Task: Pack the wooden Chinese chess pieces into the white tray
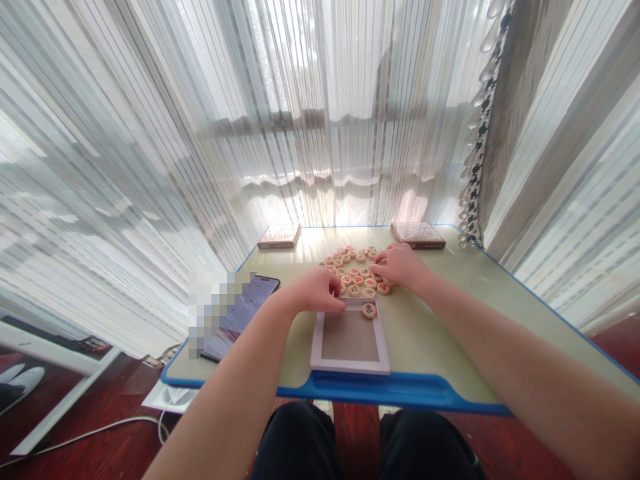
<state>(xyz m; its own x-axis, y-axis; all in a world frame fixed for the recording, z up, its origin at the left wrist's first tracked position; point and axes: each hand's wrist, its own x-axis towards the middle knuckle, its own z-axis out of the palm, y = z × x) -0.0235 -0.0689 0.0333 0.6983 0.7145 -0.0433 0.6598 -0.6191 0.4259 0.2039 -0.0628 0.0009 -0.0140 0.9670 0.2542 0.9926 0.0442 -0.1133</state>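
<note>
Several round wooden xiangqi pieces (pixel 353 272) with red and dark characters lie in a loose cluster on the table. My right hand (pixel 400 265) rests on the cluster's right side, its curled fingers over the pieces. My left hand (pixel 315 291) sits at the cluster's near edge, fingertips down just above the far rim of a shallow pale tray (pixel 350 365) with a brown base. One piece (pixel 369 310) lies at the tray's far right corner. Whether either hand grips a piece is hidden by the fingers.
The pale green table (pixel 430 333) has a blue edge. Two flat boxes (pixel 279 236) (pixel 418 235) stand at its far edge, against sheer curtains. A phone (pixel 245 313), partly blurred out, lies to the left. Dark wooden floor and a cable show below.
</note>
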